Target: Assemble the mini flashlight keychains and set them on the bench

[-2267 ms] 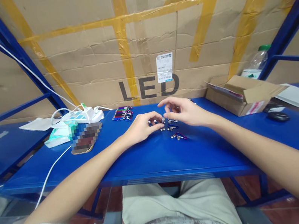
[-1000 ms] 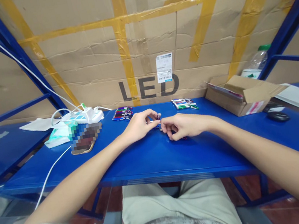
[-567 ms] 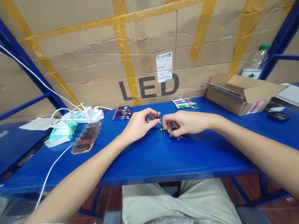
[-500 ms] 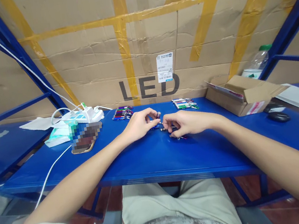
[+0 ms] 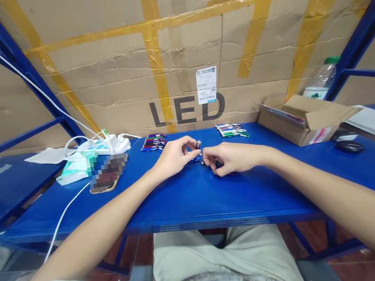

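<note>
My left hand (image 5: 175, 157) rests on the blue table (image 5: 197, 196) with its fingers curled round a small dark cylindrical piece (image 5: 197, 144), whose end pokes up between thumb and forefinger. My right hand (image 5: 228, 158) lies right beside it, fingers pinched together over small metal parts that it mostly hides. The fingertips of both hands almost touch. Two rows of small coloured keychain torches lie behind the hands, one row (image 5: 154, 142) at the left and one row (image 5: 231, 130) at the right.
An open cardboard box (image 5: 304, 119) sits at the right, with a black mouse (image 5: 348, 146) and a plastic bottle (image 5: 322, 77) near it. At the left are a white power strip (image 5: 105, 146), its cable (image 5: 63, 211), a tissue pack (image 5: 72, 171) and a blurred flat object (image 5: 106, 173). A taped cardboard wall (image 5: 176, 56) stands behind.
My right hand came down from above the loose metal parts and closed over them, then edged left toward my left hand. My left hand lifted the small piece slightly and has stayed put.
</note>
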### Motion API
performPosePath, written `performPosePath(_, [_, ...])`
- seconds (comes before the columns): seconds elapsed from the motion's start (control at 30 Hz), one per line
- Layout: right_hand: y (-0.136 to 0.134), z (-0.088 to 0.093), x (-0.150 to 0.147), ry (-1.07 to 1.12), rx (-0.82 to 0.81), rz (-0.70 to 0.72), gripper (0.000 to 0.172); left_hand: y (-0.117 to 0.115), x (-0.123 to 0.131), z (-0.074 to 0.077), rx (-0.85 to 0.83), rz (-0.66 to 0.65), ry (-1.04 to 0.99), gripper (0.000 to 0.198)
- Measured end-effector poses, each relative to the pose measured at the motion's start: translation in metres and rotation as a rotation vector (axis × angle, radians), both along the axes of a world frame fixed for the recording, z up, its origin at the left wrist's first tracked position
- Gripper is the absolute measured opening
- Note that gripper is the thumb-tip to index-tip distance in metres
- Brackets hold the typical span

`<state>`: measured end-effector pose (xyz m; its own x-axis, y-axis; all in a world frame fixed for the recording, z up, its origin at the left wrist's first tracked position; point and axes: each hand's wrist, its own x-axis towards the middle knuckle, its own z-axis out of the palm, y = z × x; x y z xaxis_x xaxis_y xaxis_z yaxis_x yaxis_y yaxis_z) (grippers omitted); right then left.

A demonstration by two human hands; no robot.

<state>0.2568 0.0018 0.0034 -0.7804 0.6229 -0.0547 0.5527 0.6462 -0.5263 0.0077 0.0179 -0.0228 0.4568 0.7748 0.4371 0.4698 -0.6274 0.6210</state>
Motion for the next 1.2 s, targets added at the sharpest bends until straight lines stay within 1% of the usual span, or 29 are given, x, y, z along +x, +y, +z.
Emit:
performPosePath(0.13, [-0.002, 0.003, 0.0, -0.012, -0.003, -0.024, 0.028, 0.0, 0.0, 0.001, -0.006, 0.007, -0.006, 0.025])
performPosePath(0.2, [0.0, 0.006, 0.002, 0.021, 0.028, -0.044, 0.029, 0.0, 0.0, 0.001, -0.004, 0.013, -0.008, 0.025])
performPosePath(0.3, [0.003, 0.011, 0.009, 0.145, 0.141, -0.093, 0.028, 0.0, 0.0, 0.001, -0.007, 0.001, -0.007, 0.026])
performPosePath(0.4, [0.006, 0.014, 0.015, 0.296, 0.221, -0.164, 0.033, -0.001, 0.001, 0.001, -0.02, -0.041, 0.009, 0.026])
performPosePath(0.47, [0.005, 0.014, 0.015, 0.385, 0.244, -0.186, 0.036, -0.003, 0.002, 0.001, -0.034, -0.078, 0.032, 0.025])
performPosePath(0.57, [0.003, 0.013, 0.013, 0.452, 0.242, -0.169, 0.037, -0.006, 0.003, 0.0, -0.043, -0.13, 0.069, 0.024])
performPosePath(0.73, [0.002, 0.01, 0.008, 0.423, 0.242, -0.128, 0.039, -0.01, 0.004, 0.002, -0.036, -0.167, 0.103, 0.022])
performPosePath(1.2, [0.004, 0.01, 0.008, 0.386, 0.225, -0.109, 0.035, -0.01, 0.004, 0.004, -0.015, -0.163, 0.1, 0.024])
